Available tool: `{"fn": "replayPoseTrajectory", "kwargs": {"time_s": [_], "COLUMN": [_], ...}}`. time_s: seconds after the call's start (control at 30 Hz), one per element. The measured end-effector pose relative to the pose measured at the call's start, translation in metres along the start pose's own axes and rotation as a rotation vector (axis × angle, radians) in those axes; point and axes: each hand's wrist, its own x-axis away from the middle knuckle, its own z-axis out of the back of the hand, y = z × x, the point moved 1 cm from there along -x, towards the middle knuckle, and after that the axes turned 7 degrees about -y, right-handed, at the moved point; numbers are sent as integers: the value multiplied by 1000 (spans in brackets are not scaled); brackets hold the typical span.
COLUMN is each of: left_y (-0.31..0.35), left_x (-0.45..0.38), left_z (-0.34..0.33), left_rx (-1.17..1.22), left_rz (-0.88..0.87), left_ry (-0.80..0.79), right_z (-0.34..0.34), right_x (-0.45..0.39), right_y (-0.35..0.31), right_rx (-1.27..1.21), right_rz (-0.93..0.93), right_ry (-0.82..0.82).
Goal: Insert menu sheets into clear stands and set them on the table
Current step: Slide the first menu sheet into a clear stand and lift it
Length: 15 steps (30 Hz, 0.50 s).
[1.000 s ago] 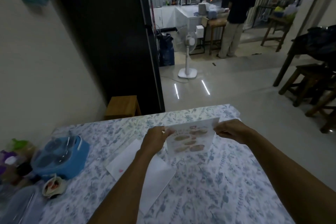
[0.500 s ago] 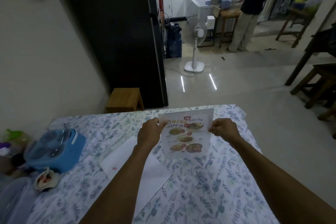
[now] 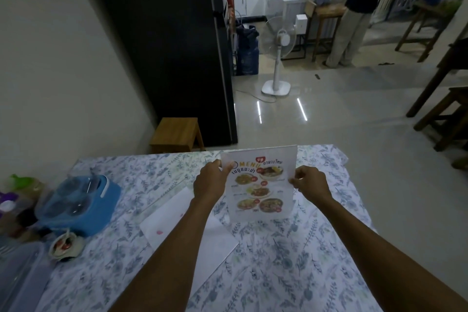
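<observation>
A printed menu sheet (image 3: 260,185) with food pictures stands upright over the far half of the floral-cloth table (image 3: 278,261), its lower edge near the cloth. My left hand (image 3: 210,182) pinches its left edge and my right hand (image 3: 310,181) pinches its right edge. Whether a clear stand surrounds the sheet I cannot tell; faint clear edges show at its lower right. More white sheets (image 3: 192,230) lie flat on the cloth under my left forearm, one with a small red mark.
A blue container (image 3: 81,202) with a clear lid, a small bowl (image 3: 64,247) and jars crowd the table's left side. Beyond the table are a wooden stool (image 3: 177,133), a standing fan (image 3: 278,58) and a person (image 3: 354,7) at a counter.
The menu sheet has been turned from tilted nearly flat to upright and facing me. Both hands kept hold of its side edges, and my view tipped downward.
</observation>
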Motion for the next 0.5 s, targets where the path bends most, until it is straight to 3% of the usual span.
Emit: {"fn": "replayPoseTrajectory", "kwargs": {"time_s": [0.27,0.5], "left_y": [-10,-23], "left_x": [0,9], "left_z": [-1,4], "left_rx": [-19,184], "left_rz": [3,-54], "left_ry": [-30,-224], "right_z": [1,9], "right_x": [8,26], "right_y": [-4,-24], "right_rx": [-48,32], "right_rz": [-108,-124], "right_ry": [-91,-176]}}
